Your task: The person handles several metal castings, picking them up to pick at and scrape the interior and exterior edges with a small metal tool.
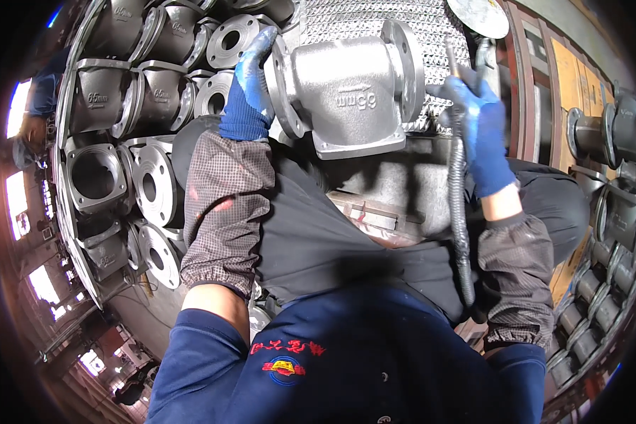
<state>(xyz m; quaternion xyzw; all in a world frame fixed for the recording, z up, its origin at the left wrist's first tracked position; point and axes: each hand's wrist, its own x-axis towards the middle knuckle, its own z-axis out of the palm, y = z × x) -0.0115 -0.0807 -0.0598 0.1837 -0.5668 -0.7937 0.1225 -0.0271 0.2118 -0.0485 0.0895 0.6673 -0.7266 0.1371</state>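
Observation:
A silver-grey flanged valve body [353,78] rests in front of me on a metal mesh surface, its raised lettering upside down. My left hand [251,95], in a blue work glove, is pressed against its left round flange, gripping the rim. To the right of the casting, my gloved right hand [484,131] is wrapped around a slim rod-shaped tool with a ribbed dark hose [458,205]. The tool's thin end points away from me, apart from the right flange. Its exact kind cannot be made out.
Similar flanged castings [95,177] are stacked in a bin on the left. More castings [604,304] stand in rows at the right. Metal mesh [437,67] lies behind the valve body, with a pale round disc [479,15] at its far right. The hose runs down beside my right leg.

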